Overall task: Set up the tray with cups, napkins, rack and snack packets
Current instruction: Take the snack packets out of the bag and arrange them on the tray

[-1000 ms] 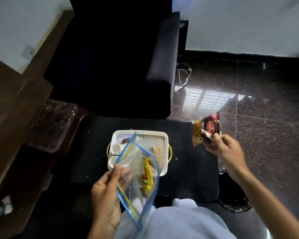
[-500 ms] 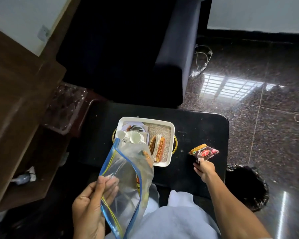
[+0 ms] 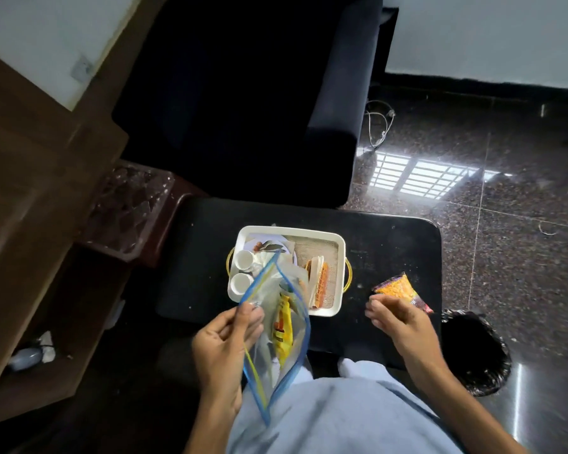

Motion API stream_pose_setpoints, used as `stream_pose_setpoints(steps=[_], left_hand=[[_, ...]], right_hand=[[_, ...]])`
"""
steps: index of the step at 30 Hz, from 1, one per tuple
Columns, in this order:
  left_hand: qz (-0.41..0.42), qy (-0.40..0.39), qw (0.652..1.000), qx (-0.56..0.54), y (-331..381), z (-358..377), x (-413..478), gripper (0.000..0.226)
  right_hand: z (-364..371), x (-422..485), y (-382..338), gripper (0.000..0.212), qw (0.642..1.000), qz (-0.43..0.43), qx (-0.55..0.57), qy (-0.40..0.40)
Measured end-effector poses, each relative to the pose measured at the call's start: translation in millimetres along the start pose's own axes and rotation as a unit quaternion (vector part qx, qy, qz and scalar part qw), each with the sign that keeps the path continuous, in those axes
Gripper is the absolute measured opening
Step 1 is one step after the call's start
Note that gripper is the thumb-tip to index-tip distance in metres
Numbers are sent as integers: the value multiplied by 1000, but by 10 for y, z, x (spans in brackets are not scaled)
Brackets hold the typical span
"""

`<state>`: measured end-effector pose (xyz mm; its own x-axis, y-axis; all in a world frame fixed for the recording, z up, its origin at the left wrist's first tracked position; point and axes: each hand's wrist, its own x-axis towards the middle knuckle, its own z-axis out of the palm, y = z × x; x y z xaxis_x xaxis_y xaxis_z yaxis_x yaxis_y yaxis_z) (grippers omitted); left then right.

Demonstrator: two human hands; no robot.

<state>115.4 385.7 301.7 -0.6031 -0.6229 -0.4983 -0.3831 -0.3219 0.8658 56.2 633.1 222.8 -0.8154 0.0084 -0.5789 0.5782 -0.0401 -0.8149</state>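
Note:
A white tray [image 3: 341, 257] with gold handles sits on a black low table [image 3: 391, 244]. In it stand two white cups [image 3: 243, 259], a patterned napkin pile [image 3: 269, 246] and an orange rack [image 3: 322, 285] holding white napkins. My left hand [image 3: 225, 345] grips a clear zip bag [image 3: 269, 299] with blue-yellow edges, held over the tray's near side; a yellow packet [image 3: 283, 329] is inside. An orange snack packet [image 3: 399, 290] lies on the table to the right of the tray. My right hand [image 3: 404, 322] touches its near edge; a grip is unclear.
A black armchair [image 3: 328, 119] stands behind the table. A bin lined with a black bag [image 3: 476, 352] is at the table's right corner. A clear glass container [image 3: 128, 204] and wooden shelving [image 3: 30, 224] are on the left. A white cable [image 3: 379, 126] lies on the floor.
My right hand brought the snack packet down from the air onto the table to the right of the tray. My left hand kept holding the zip bag. The view shifted.

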Motion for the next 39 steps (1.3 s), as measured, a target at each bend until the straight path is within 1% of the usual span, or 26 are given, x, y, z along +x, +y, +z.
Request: stream_pose_setpoints(steps=[1,2,3,4,5,6,7,8,9,11,12,13,14,15,16,18,19,21,23,25,28,30,32,34,36,39], left_hand=[[3,-11,1000,5,7,-22,38,25],[10,-26,1000,11,17,-44,79,26],[19,-42,999,20,31,-66,120,27],[28,-59,997,33,49,-86,161,27],[37,-76,995,47,72,-105,199,27],[46,-90,993,61,101,-122,232,26],[55,-101,991,72,133,-145,265,26],[64,-108,989,84,164,-177,304,25],[75,-115,986,97,191,-217,343,24],[101,-140,977,124,249,-322,407,16],[112,-155,973,133,283,-377,428,13],[123,-169,968,141,323,-429,446,13],[136,-180,963,150,366,-478,465,16],[146,-188,958,157,409,-524,488,19],[152,-194,956,160,443,-565,518,18],[162,-199,952,167,485,-640,598,13],[169,-199,950,173,501,-671,638,12],[184,-194,946,185,525,-727,698,11],[186,-189,945,190,540,-767,733,10],[171,-188,950,180,539,-804,767,10],[138,-186,960,155,553,-844,824,22],[107,-193,968,122,579,-860,859,29],[76,-208,971,91,600,-868,886,23],[67,-231,966,95,606,-856,915,16],[71,-251,959,109,611,-825,938,17],[79,-277,948,133,614,-769,921,21]], right_hand=[[137,-204,-248,10,994,-91,-30,-44],[292,-390,-490,12,978,-174,-64,-96],[452,-536,-699,12,951,-246,-111,-151],[623,-614,-866,11,912,-308,-178,-202],[797,-635,-999,11,859,-359,-272,-244],[981,-605,-1068,15,794,-386,-375,-282],[1162,-547,-1073,21,727,-379,-477,-318],[1339,-472,-1021,25,664,-351,-564,-342],[1506,-400,-927,27,602,-324,-644,-344],[1802,-263,-653,36,483,-318,-764,-287],[1927,-205,-518,44,430,-318,-807,-252],[2037,-152,-407,52,384,-317,-839,-220],[2128,-108,-351,58,356,-321,-855,-197],[2195,-70,-312,60,347,-332,-858,-183],[2243,-36,-284,57,353,-344,-852,-177],[2295,10,-245,41,371,-363,-837,-174],[2309,14,-239,37,383,-362,-831,-175],[2346,7,-232,34,409,-362,-820,-174],[2396,-83,-289,30,417,-373,-810,-177],[2425,-245,-430,23,427,-375,-797,-203],[2353,-499,-725,23,483,-397,-748,-225],[2223,-627,-945,21,516,-430,-701,-240],[2082,-744,-1150,16,552,-461,-646,-256],[1941,-839,-1289,17,593,-484,-588,-260],[1818,-930,-1349,23,640,-513,-519,-240],[1708,-1027,-1385,28,687,-551,-433,-193]])
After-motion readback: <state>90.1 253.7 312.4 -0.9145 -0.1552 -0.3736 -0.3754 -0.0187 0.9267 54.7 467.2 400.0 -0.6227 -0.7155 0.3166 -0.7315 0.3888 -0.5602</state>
